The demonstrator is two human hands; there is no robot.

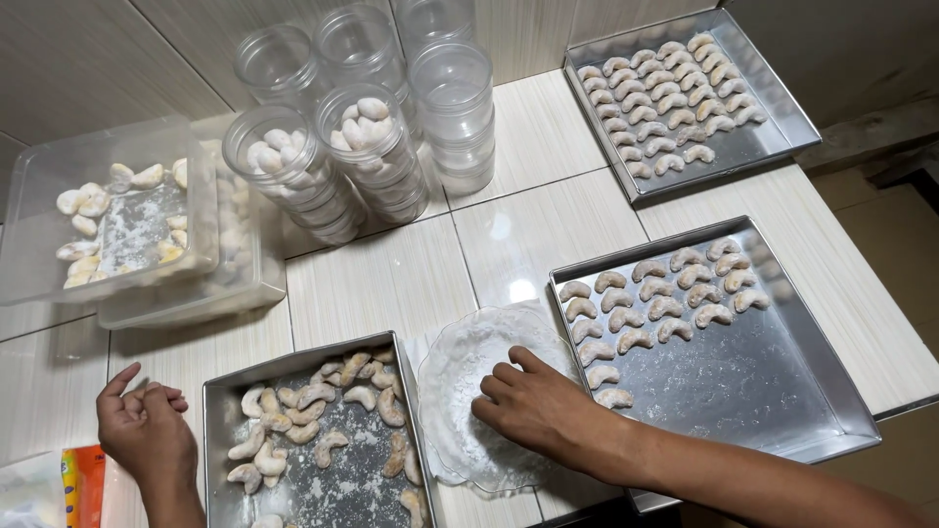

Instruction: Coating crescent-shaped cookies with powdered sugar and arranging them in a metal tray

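Right hand (533, 406) fingers down in sugar plate (460, 367), grasping nothing visible (cookie tray (782, 391) just right); left hand (147, 430) loosely curled, empty.

The scene was evenly and fairly brightly lit from overhead; a soft white glare spot sat on the glossy pale tiled counter (509, 256), with a second one just below it near the rim of the clear glass plate dusted with white powder (460, 376); the square silver metal tray of crescent biscuits at the right (773, 391) gave a dull grey sheen rather than a hard reflection; shadows were soft and short, lying beneath the right hand (533, 403) and forearm; focus was sharp at centre; the far corners fell darker, and straight edges bowed slightly toward the frame's borders; the clear plastic jars (455, 108) looked hazy.
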